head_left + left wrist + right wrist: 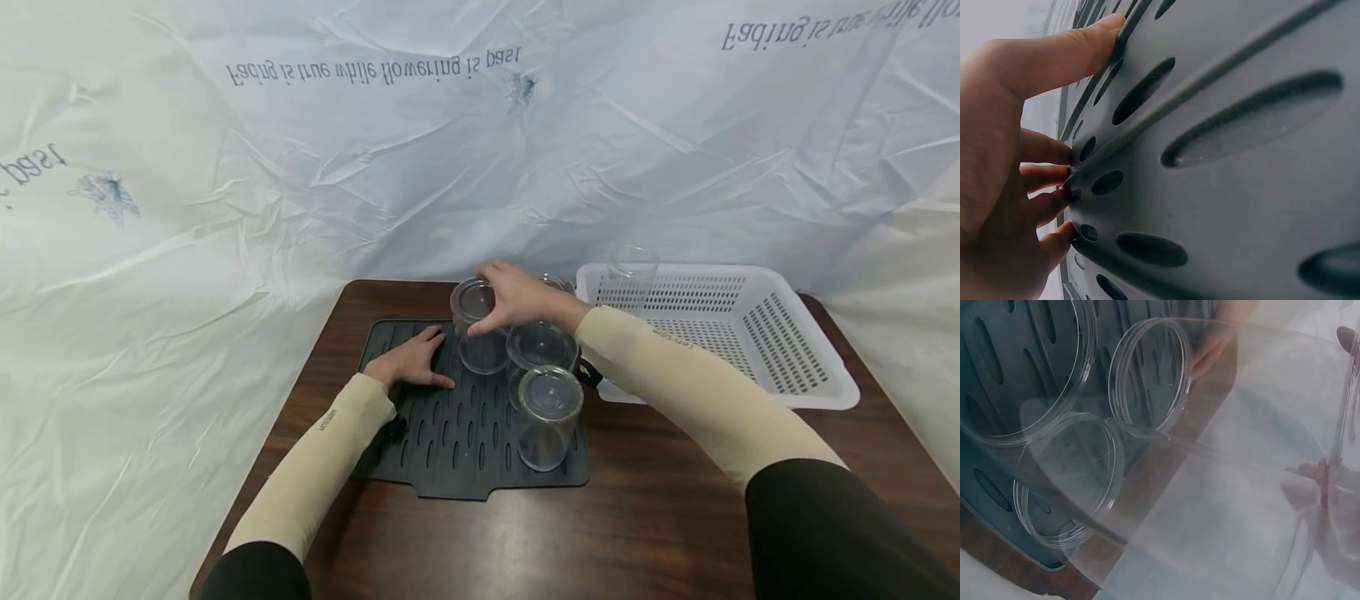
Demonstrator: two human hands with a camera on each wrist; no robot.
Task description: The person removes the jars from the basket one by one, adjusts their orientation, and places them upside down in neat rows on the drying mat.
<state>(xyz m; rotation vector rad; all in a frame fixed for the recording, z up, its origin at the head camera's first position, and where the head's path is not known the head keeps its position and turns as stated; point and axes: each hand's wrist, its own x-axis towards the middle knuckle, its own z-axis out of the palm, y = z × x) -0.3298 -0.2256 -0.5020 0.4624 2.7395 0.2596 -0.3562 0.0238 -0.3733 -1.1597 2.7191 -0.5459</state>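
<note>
My right hand point(519, 298) grips an upside-down clear glass point(480, 354) from above, thumb and fingers spread about its base. In the right wrist view, a large see-through wall of a glass point(1210, 506) fills much of the picture. On the dark grey ribbed drying mat point(465, 454), to the left of that glass, rests my left hand point(408, 360). Its thumb and fingertips touch the slotted mat point(1241, 187) in the left wrist view, with no object held. Inverted glasses stand close on the right: one beside the gripped glass point(542, 342), another in front point(550, 417).
Partly behind my right hand is one more glass point(557, 282). A white slotted plastic basket point(813, 367) stands on the right, with a clear glass point(633, 265) at its back left. White printed sheeting point(420, 167) hangs behind the brown wooden table point(645, 517).
</note>
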